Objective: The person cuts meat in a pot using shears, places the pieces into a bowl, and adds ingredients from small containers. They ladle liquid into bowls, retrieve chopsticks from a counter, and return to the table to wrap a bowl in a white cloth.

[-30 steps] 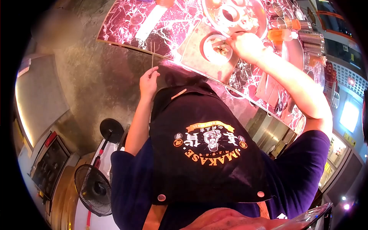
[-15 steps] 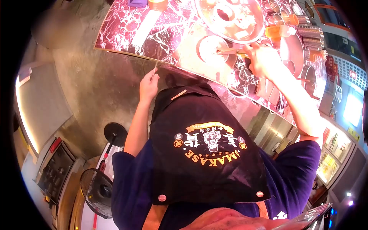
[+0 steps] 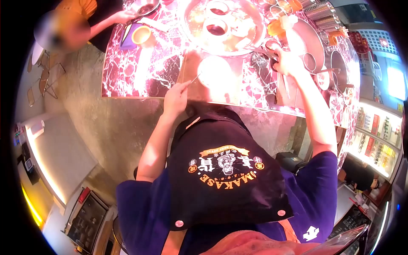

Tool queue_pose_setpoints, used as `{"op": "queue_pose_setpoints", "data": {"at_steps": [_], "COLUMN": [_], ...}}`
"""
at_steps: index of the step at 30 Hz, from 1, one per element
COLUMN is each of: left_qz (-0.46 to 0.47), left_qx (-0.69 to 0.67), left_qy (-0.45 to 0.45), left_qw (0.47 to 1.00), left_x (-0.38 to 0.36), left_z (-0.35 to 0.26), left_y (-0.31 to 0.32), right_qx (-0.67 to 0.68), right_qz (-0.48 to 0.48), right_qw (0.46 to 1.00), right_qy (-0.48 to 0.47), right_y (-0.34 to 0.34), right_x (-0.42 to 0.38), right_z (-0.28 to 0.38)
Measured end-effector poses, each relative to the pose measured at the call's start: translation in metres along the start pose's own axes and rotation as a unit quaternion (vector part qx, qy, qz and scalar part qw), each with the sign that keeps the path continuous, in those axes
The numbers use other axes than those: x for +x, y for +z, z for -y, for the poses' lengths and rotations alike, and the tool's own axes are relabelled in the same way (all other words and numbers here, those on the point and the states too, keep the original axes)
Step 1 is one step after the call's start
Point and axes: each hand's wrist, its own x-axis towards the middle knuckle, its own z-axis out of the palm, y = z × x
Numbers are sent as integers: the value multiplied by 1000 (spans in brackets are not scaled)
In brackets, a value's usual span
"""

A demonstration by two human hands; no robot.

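My left hand (image 3: 175,100) is closed round a thin pointed stick (image 3: 196,78), whose tip is at the left edge of a round white plate or bowl (image 3: 214,71). That plate lies on a board (image 3: 191,87) near the table's front edge; glare hides what it holds. In my right hand (image 3: 289,62) are the handles of a scissor-like metal tool (image 3: 260,51), its far end pointing left, by the rim of a big round pan (image 3: 258,39). Pieces of food and two dark-filled round cups (image 3: 216,28) are inside the pan.
At the upper left, another person's hand (image 3: 123,17) touches a metal bowl (image 3: 145,6). An orange-rimmed cup (image 3: 141,35) stands on the marbled table (image 3: 123,80). Pots (image 3: 338,70), orange containers (image 3: 277,29) and stacked metal cups (image 3: 318,15) crowd the right side.
My view has turned. The tool in my right hand has moved from over the plate to the pan's rim. My left hand's stick now reaches the plate. Another person has appeared.
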Motion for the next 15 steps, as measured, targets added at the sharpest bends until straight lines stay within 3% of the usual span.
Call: {"op": "queue_pose_setpoints", "data": {"at_steps": [5, 6, 9, 11, 15], "left_qz": [-11, -14, -33, -43, -39], "left_qx": [19, 20, 59, 102, 145], "left_qy": [-61, -65, -21, 13, -4], "left_qw": [998, 998, 998, 994, 989], "left_x": [-10, -4, 35, 70, 137], "left_z": [1, -5, -32, -53, -65], "left_y": [7, 8, 11, 25, 66], "right_qx": [-76, -112, -185, -270, -265], "right_qz": [-75, -81, -47, -77, -69], "right_qw": [993, 985, 966, 919, 905], "right_qy": [-57, -102, -174, -276, -325], "right_y": [7, 4, -14, 2, 36], "right_x": [62, 70, 88, 125, 185], "right_z": [-16, -16, -9, -15, -21]}}
